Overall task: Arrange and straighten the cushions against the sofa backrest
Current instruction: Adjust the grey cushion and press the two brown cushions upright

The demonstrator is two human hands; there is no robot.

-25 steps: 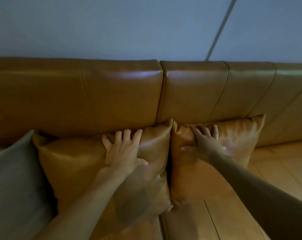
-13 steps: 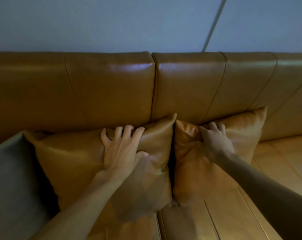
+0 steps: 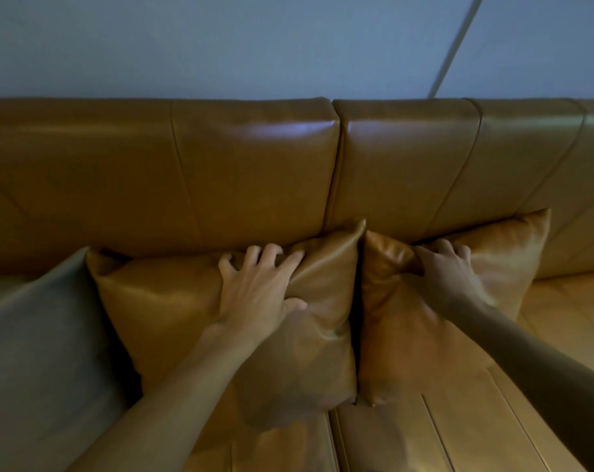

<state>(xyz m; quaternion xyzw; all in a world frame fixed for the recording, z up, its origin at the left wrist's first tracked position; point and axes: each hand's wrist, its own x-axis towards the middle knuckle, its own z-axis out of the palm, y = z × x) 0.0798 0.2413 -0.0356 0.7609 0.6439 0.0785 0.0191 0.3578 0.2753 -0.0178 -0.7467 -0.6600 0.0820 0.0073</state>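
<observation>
Two tan leather cushions lean side by side against the tan leather sofa backrest (image 3: 247,178). My left hand (image 3: 259,287) presses on the upper part of the left tan cushion (image 3: 166,311), with its fingers bent over the top edge. My right hand (image 3: 450,274) grips the top edge of the right tan cushion (image 3: 506,257), fingers curled into the leather and creasing it. A narrow dark gap separates the two cushions. A grey cushion (image 3: 40,356) leans at the far left, touching the left tan cushion.
The tan sofa seat (image 3: 567,321) stretches out to the right and in front of the cushions. A pale blue-grey wall (image 3: 220,42) rises behind the backrest, with a thin slanted line on it at the upper right.
My right hand has closed from flat fingers into a grip on the right cushion's top edge. My left hand's fingers have bent over the left cushion's top. Both cushions stand a little straighter.
</observation>
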